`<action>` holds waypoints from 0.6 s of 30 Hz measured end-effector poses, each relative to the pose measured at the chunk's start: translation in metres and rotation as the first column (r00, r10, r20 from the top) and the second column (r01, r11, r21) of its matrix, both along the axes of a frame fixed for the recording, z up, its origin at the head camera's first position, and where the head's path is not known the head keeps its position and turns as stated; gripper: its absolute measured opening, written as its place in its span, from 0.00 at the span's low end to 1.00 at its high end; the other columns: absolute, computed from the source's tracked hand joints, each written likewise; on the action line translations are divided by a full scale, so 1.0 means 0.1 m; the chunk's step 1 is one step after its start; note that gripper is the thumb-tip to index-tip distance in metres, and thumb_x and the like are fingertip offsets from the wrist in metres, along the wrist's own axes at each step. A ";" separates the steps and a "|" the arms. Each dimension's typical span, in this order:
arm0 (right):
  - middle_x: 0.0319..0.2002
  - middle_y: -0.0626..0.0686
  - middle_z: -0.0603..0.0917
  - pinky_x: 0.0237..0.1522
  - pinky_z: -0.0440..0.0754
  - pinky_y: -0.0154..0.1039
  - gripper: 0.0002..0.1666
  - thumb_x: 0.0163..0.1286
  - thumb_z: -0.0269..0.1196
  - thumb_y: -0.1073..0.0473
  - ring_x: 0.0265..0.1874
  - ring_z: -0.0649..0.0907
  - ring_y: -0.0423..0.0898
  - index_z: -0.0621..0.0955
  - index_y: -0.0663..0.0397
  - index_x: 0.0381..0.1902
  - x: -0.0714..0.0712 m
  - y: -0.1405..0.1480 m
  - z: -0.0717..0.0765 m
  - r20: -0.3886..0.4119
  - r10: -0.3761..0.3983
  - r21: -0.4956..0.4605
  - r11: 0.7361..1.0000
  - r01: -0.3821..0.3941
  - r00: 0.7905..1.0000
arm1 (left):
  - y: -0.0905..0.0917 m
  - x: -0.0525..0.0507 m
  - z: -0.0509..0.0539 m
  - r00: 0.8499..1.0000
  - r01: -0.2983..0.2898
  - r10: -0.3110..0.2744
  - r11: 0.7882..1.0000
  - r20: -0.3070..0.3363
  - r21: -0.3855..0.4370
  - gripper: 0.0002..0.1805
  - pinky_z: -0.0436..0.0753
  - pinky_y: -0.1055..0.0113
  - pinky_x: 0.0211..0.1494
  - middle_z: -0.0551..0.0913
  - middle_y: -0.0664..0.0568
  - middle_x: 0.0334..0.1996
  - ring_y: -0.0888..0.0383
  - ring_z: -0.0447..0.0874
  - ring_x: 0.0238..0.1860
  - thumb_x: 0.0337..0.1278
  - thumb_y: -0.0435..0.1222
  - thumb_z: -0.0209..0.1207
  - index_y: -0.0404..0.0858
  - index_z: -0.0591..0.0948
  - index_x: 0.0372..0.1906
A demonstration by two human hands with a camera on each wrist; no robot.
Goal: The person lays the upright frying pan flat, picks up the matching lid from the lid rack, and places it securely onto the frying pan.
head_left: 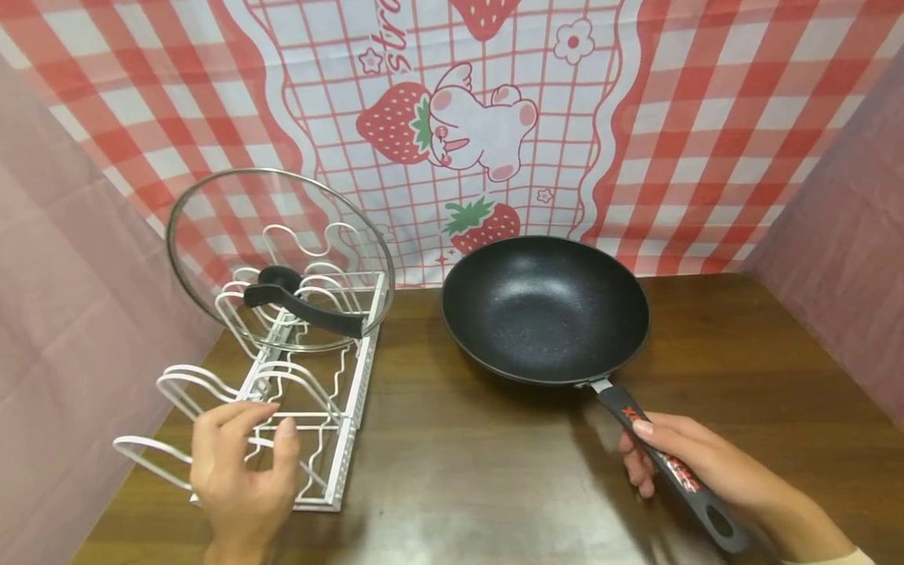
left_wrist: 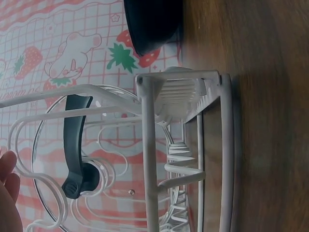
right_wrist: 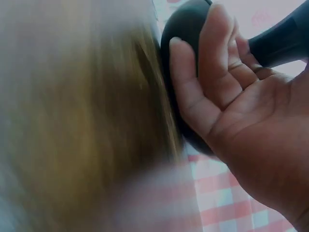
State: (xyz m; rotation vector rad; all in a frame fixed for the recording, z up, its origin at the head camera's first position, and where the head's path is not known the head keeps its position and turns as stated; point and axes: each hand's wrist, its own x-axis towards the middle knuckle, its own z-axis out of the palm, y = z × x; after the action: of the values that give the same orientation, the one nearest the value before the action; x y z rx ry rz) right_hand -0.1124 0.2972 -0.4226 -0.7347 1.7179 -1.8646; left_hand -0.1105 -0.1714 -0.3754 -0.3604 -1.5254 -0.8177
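A black wok (head_left: 544, 314) stands at the back centre of the wooden table, its handle (head_left: 692, 490) pointing to the front right. My right hand (head_left: 713, 463) holds that handle, thumb on top and fingers beneath; the right wrist view shows the palm and bent fingers (right_wrist: 224, 63) near the dark pan (right_wrist: 181, 29). On the left, my left hand (head_left: 243, 471) hovers over the front of a white wire rack (head_left: 349, 447), fingers loosely bent around nothing. Its fingertips (left_wrist: 7, 166) show at the left edge of the left wrist view, beside the rack wires (left_wrist: 46, 181).
A glass lid (head_left: 318, 204) with a black handle (head_left: 311, 310) leans upright in the rear part of the rack. Behind the table hangs a red and white checked cloth (head_left: 692, 157) with strawberries. Pink cloth (head_left: 63, 290) covers both sides.
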 end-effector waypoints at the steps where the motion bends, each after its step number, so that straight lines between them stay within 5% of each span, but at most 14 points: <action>1: 0.36 0.67 0.82 0.36 0.86 0.49 0.22 0.81 0.31 0.67 0.32 0.85 0.54 0.70 0.78 0.49 0.00 -0.02 0.01 0.010 0.005 -0.006 1.000 -0.005 1.000 | -0.02 0.00 -0.02 1.000 -0.003 0.003 1.000 -0.002 -0.001 0.15 0.74 0.76 0.50 0.76 0.33 0.29 0.44 0.74 0.32 0.49 0.37 0.61 0.24 0.80 0.30; 8: 0.35 0.59 0.84 0.37 0.83 0.45 0.20 0.80 0.32 0.68 0.33 0.85 0.47 0.71 0.76 0.44 0.01 -0.17 0.04 0.066 0.071 -0.080 0.995 -0.066 0.995 | -0.09 -0.02 -0.09 0.999 -0.021 0.021 1.000 -0.034 -0.001 0.14 0.74 0.73 0.51 0.79 0.35 0.32 0.43 0.75 0.35 0.47 0.37 0.63 0.26 0.81 0.28; 18: 0.36 0.59 0.84 0.39 0.85 0.46 0.20 0.79 0.34 0.70 0.33 0.85 0.47 0.72 0.78 0.46 -0.05 -0.22 -0.02 0.093 0.123 -0.129 0.986 -0.111 0.988 | -0.01 -0.03 0.03 0.996 -0.024 0.019 0.997 -0.083 -0.067 0.13 0.71 0.65 0.53 0.80 0.38 0.31 0.36 0.74 0.35 0.48 0.36 0.60 0.28 0.80 0.22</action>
State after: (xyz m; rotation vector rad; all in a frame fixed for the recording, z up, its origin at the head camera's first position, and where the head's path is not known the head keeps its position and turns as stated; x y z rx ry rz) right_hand -0.1173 0.2748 -0.4247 -0.7591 1.4764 -1.9056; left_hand -0.1140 -0.1725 -0.3724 -0.4218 -1.4799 -0.7271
